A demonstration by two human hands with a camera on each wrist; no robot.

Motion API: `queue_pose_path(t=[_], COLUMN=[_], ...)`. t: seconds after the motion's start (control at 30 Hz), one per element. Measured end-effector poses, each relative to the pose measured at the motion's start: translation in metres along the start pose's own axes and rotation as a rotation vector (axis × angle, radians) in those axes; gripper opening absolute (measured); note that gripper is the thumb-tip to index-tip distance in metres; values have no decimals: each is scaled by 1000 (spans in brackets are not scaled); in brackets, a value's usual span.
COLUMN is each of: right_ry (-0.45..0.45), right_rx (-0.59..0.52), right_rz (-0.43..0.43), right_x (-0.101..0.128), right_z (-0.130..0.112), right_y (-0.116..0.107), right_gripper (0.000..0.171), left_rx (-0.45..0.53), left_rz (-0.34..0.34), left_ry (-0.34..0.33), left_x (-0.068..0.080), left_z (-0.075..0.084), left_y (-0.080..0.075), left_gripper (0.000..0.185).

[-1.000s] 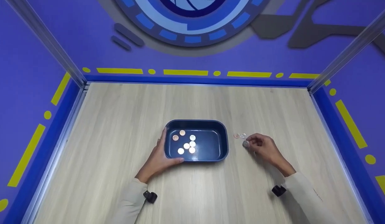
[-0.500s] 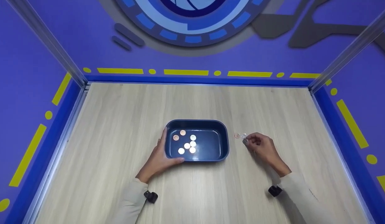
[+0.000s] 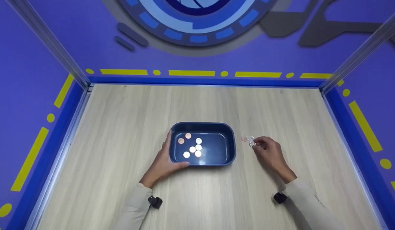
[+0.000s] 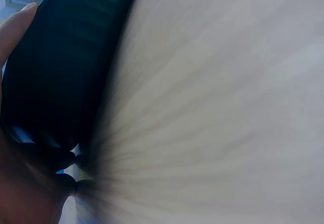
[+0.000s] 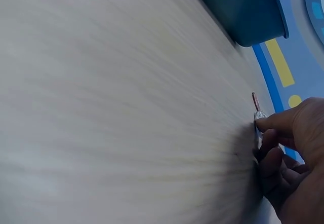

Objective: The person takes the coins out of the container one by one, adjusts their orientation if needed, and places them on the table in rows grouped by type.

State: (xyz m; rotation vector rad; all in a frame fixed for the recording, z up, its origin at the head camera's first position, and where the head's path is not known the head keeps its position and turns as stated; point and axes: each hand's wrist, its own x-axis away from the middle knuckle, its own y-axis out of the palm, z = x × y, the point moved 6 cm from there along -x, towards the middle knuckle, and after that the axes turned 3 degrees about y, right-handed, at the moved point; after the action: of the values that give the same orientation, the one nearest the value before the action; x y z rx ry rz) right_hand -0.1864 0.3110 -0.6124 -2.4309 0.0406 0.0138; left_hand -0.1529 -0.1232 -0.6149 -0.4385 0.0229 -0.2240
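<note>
We hold the dark blue tray (image 3: 231, 140) steady with our left hand (image 3: 163, 163), thumb along its near wall and fingers curled round its left end. It sits mid-table (image 3: 120, 127) with seven coins (image 3: 192, 149) lying inside. Just right of the tray, our right hand (image 3: 267, 151) pinches a silver coin (image 3: 252, 144) in its fingertips, low over the wood. A copper coin (image 3: 244, 139) and another silver one (image 3: 251, 138) lie on the table just beyond those fingertips.
</note>
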Motion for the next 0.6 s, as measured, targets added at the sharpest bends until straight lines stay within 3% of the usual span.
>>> queue_pose_path(t=[0.6], right_ry=[-52], right_rx=[-13], right_rz=[59], right_x=[5], right_z=[0], right_y=[-2], right_gripper=[12], left_rx=[17], left_rz=[0], left_ry=[16], left_x=[-1], left_z=[0], left_y=[1], left_gripper=[148])
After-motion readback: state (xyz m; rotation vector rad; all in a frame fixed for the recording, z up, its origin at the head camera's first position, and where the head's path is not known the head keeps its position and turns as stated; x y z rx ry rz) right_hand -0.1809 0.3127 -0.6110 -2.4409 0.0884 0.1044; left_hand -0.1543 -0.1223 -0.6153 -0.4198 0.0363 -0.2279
